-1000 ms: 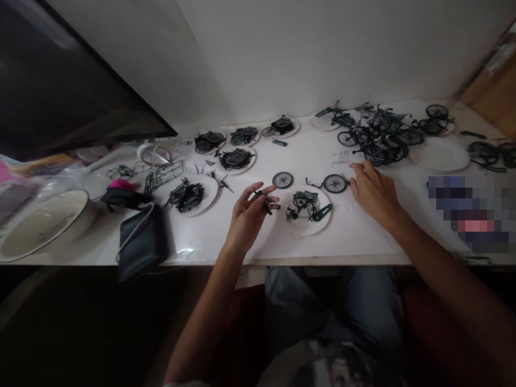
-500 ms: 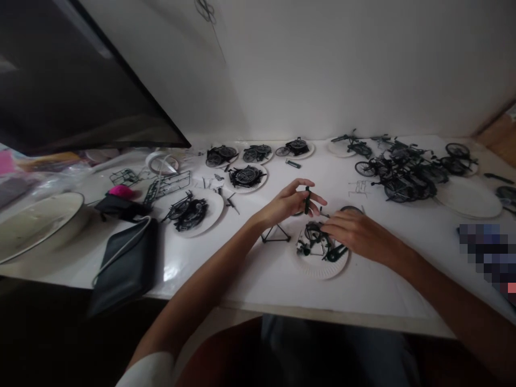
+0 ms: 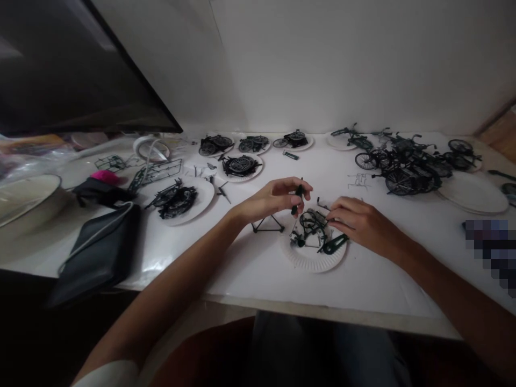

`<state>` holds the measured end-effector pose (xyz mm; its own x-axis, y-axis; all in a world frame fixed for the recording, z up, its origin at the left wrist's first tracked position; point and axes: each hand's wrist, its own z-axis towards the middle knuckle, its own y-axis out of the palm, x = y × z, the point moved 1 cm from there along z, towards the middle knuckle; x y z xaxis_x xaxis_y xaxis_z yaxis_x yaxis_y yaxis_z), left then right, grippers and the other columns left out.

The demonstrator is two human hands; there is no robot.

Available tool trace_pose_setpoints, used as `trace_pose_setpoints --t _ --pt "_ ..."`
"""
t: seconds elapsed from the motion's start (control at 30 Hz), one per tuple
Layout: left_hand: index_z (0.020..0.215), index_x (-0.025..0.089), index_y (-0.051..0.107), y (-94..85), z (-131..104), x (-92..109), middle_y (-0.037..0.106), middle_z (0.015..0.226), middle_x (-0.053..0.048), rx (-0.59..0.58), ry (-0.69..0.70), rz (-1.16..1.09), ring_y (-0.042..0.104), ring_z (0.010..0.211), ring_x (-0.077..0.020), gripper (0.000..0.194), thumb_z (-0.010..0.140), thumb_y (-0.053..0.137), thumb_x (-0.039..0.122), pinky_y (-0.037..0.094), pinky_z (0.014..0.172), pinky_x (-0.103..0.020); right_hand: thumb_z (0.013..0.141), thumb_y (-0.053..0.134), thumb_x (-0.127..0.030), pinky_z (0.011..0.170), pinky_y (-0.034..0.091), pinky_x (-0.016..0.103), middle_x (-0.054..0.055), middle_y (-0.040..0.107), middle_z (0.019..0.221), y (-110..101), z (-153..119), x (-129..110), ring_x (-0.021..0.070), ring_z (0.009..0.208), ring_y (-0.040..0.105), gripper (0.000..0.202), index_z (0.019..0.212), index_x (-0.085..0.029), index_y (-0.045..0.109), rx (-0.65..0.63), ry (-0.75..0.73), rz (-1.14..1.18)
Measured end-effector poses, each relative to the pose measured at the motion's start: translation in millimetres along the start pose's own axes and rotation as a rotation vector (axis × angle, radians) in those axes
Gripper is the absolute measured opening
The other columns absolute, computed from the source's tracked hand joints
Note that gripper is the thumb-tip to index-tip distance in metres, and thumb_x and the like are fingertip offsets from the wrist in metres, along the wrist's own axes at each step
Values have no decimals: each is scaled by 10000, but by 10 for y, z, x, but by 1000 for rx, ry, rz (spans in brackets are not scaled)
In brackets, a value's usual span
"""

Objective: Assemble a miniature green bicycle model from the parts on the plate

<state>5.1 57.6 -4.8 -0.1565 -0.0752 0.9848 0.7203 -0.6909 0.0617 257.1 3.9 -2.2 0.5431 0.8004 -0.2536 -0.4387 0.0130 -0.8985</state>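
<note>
My left hand (image 3: 278, 198) is raised over the table with its fingers curled around a small dark bicycle part (image 3: 297, 199). Just right of it, my right hand (image 3: 357, 216) has its fingers pinched together at the edge of a paper plate (image 3: 310, 264). A small thin bent piece (image 3: 322, 205) shows at the right fingertips and seems to be gripped there. Loose model bicycle parts (image 3: 314, 223) lie on the plate, with a dark green chain guard (image 3: 335, 244) at its right side. A dark triangular frame piece (image 3: 268, 226) stands below my left wrist.
Plates of dark bicycle parts (image 3: 239, 165) line the back and left. Several assembled model bicycles (image 3: 407, 166) are heaped at right beside stacked paper plates (image 3: 475, 194). At left are a black bag (image 3: 100, 247), an enamel basin (image 3: 30, 201) and an overhanging dark screen (image 3: 80, 70).
My left hand has drawn slightly left and its fingers have curled in on the dark part. My right hand has shifted a little right, away from the plate's middle. The view has turned slightly.
</note>
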Motion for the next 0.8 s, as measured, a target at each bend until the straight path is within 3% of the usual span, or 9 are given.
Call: trace_pose_setpoints --t 0.13,0.2,0.37,0.57,0.67,0.8 --pt "1216 215 684 155 -44 10 675 1026 -106 -108 -59 104 677 774 -177 471 778 824 319 592 674 -313 975 539 -158 785 532 357 105 661 1035 46 -9 31 204 891 649 167 1009 -168 703 28 9 63" --pt "1267 225 666 212 -50 -4 678 1065 -119 -144 -83 69 680 733 -171 481 821 785 360 594 667 -331 973 547 -175 801 530 365 99 668 1045 72 -9 34 208 904 651 159 1018 -183 699 36 32 92" --pt "1206 158 708 289 -44 -61 690 906 -146 -77 -76 3 667 666 -204 539 893 629 589 552 591 -349 968 583 -261 834 505 389 89 683 979 107 16 9 232 927 637 124 1014 -188 672 84 97 67" --pt "1188 189 713 375 -62 -77 611 794 -68 -140 -109 -150 583 653 -150 484 948 550 577 499 590 -279 898 691 -312 857 524 356 58 726 1075 147 27 32 217 985 677 223 1097 -217 659 255 272 303" --pt "1148 163 724 414 -68 -62 622 848 -84 -125 -116 -222 586 722 -156 456 940 588 545 499 605 -261 864 729 -314 791 540 325 31 760 971 180 30 31 204 897 703 162 996 -222 710 268 292 386" --pt "1187 175 699 421 -71 -65 651 931 -96 -98 -48 -209 604 762 -157 418 924 646 494 512 614 -256 894 691 -262 687 528 314 23 778 860 170 29 13 182 745 703 83 897 -226 765 362 243 256"
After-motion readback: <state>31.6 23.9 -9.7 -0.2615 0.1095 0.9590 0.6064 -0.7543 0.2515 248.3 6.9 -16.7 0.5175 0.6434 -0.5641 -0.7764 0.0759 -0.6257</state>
